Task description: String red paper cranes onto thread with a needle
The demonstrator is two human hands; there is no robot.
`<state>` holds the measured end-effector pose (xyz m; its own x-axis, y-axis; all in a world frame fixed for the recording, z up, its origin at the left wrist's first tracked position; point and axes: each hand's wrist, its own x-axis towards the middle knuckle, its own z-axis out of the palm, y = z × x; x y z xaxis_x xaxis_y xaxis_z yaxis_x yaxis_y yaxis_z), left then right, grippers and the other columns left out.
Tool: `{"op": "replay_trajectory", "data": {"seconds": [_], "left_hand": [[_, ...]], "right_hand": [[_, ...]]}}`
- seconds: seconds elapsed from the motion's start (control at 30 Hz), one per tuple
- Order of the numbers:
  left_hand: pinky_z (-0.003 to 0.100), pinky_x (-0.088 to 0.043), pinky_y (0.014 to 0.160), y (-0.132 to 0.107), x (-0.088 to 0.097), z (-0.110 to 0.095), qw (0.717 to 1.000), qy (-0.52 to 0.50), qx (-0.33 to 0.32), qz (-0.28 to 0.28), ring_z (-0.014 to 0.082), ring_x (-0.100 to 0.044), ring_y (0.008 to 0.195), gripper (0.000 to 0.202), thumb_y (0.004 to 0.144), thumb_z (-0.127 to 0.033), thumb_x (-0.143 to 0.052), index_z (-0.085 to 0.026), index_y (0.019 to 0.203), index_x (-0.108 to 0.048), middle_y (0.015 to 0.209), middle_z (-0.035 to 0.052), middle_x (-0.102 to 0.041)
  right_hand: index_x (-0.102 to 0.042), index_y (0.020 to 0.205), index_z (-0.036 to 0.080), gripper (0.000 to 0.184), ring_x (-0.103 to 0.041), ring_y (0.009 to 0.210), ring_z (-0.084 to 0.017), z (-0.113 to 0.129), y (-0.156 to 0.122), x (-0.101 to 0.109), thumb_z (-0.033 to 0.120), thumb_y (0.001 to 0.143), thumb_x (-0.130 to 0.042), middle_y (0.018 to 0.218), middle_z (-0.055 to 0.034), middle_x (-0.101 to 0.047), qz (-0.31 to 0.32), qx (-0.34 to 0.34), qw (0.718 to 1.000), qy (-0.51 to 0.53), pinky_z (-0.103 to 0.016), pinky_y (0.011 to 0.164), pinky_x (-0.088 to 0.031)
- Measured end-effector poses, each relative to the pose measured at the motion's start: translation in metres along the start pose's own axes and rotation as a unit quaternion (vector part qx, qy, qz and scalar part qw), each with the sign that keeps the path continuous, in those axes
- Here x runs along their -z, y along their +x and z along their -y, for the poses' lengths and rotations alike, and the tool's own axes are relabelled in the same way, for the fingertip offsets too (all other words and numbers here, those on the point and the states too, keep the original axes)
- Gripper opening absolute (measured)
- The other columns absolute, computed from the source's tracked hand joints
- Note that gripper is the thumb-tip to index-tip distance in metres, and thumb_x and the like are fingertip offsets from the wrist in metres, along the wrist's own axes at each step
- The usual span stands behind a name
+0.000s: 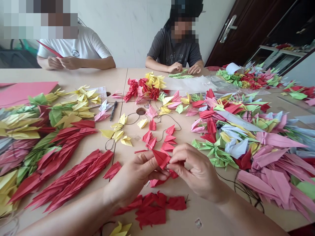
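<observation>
A red folded paper crane (161, 158) is pinched between my two hands over the middle of the table. My left hand (144, 167) grips it from the left with thumb and fingers. From the right, the thumb and fingertips of my right hand (193, 168) close on its edge. Beneath and just beyond my hands lie more red paper cranes (169, 139), some beside a dark cord. Nearer to me is a cluster of red folded pieces (150, 209). Yellow cranes (118, 131) lie a little to the left on a dark cord.
Long rows of red folded paper (73, 178) and a mixed heap (14, 144) fill the left side. A large multicoloured pile (246, 137) covers the right. A black pen (113, 110) lies near a table hole (141, 111). Two people (176, 49) sit opposite, handling paper.
</observation>
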<state>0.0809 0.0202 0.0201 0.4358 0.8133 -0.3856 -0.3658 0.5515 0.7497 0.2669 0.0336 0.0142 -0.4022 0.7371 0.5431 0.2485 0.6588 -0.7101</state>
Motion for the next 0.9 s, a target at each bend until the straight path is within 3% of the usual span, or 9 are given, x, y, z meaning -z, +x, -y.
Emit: {"op": "replay_trajectory", "data": {"seconds": [0.1,0.2,0.3,0.4,0.53,0.63,0.7,0.8,0.9], "left_hand": [[0.022,-0.052,0.072,-0.001,0.0,-0.001,0.998,0.066,-0.013,0.011,0.0113,-0.063,0.073,0.031,0.079,-0.048,-0.075,-0.018,0.085,-0.073,0.081,0.0004,-0.07],[0.021,-0.047,0.068,-0.004,0.001,-0.005,0.978,0.201,-0.035,0.03,0.0108,-0.057,0.07,0.03,0.088,-0.045,-0.065,-0.016,0.083,-0.069,0.074,-0.0007,-0.064],[0.021,-0.038,0.058,-0.006,0.0,-0.009,0.916,0.391,-0.083,0.034,0.0094,-0.046,0.062,0.029,0.094,-0.036,-0.055,-0.016,0.074,-0.061,0.067,-0.0028,-0.054],[0.022,-0.035,0.057,-0.007,-0.003,-0.009,0.852,0.508,-0.121,0.048,0.0093,-0.043,0.061,0.027,0.094,-0.026,-0.051,-0.016,0.069,-0.055,0.067,-0.0037,-0.052],[0.021,-0.036,0.057,-0.007,-0.004,-0.009,0.821,0.552,-0.14,0.044,0.0093,-0.046,0.062,0.018,0.091,-0.021,-0.055,-0.017,0.074,-0.057,0.07,-0.0041,-0.055],[0.022,-0.037,0.057,-0.007,-0.002,-0.011,0.814,0.563,-0.14,0.034,0.0101,-0.049,0.063,0.017,0.09,-0.025,-0.056,-0.018,0.075,-0.059,0.071,-0.0032,-0.056],[0.022,-0.037,0.058,-0.007,-0.001,-0.012,0.801,0.578,-0.154,0.035,0.0101,-0.048,0.062,0.021,0.09,-0.024,-0.056,-0.018,0.07,-0.055,0.07,-0.003,-0.053],[0.023,-0.037,0.058,-0.007,0.001,-0.012,0.782,0.599,-0.167,0.039,0.0102,-0.047,0.062,0.025,0.09,-0.023,-0.055,-0.018,0.065,-0.051,0.07,-0.0024,-0.051],[0.023,-0.038,0.06,-0.006,0.0,-0.015,0.79,0.594,-0.148,0.035,0.0115,-0.05,0.065,0.023,0.092,-0.029,-0.055,-0.018,0.071,-0.056,0.073,-0.0007,-0.055]], "right_hand": [[-0.055,0.089,0.023,0.014,-0.057,0.071,-0.011,0.0,-0.001,0.001,0.017,0.088,-0.067,0.083,0.0012,-0.057,0.014,-0.075,0.996,0.056,-0.02,0.06,-0.049],[-0.056,0.102,0.026,0.022,-0.058,0.075,-0.011,-0.001,-0.001,0.007,0.027,0.086,-0.071,0.093,0.0005,-0.057,0.053,-0.18,0.969,0.164,-0.021,0.062,-0.051],[-0.06,0.114,0.028,0.024,-0.059,0.086,-0.012,-0.003,0.0,0.012,0.036,0.092,-0.063,0.103,-0.0024,-0.058,0.07,-0.228,0.95,0.202,-0.022,0.068,-0.052],[-0.069,0.105,0.027,0.015,-0.059,0.09,-0.013,-0.003,0.002,0.01,0.033,0.094,-0.06,0.105,-0.0033,-0.06,0.096,-0.21,0.958,0.171,-0.022,0.07,-0.051],[-0.07,0.085,0.021,0.01,-0.062,0.086,-0.012,0.001,0.002,0.004,0.022,0.092,-0.063,0.092,-0.0019,-0.066,0.081,-0.165,0.968,0.168,-0.021,0.073,-0.05],[-0.067,0.085,0.021,0.011,-0.063,0.078,-0.01,0.003,-0.001,0.003,0.022,0.094,-0.061,0.086,-0.0004,-0.068,0.046,-0.163,0.97,0.177,-0.021,0.073,-0.051],[-0.064,0.088,0.022,0.011,-0.061,0.068,-0.008,0.004,-0.002,0.005,0.026,0.096,-0.058,0.085,0.0006,-0.07,0.013,-0.18,0.962,0.204,-0.019,0.065,-0.051],[-0.056,0.089,0.023,0.014,-0.063,0.06,-0.007,0.003,0.0,0.014,0.034,0.097,-0.056,0.082,0.0016,-0.072,-0.052,-0.216,0.927,0.303,-0.016,0.05,-0.048],[-0.048,0.086,0.025,0.025,-0.068,0.057,-0.01,0.003,0.007,0.025,0.044,0.091,-0.063,0.076,0.0031,-0.073,-0.085,-0.279,0.875,0.386,-0.015,0.042,-0.049]]}}
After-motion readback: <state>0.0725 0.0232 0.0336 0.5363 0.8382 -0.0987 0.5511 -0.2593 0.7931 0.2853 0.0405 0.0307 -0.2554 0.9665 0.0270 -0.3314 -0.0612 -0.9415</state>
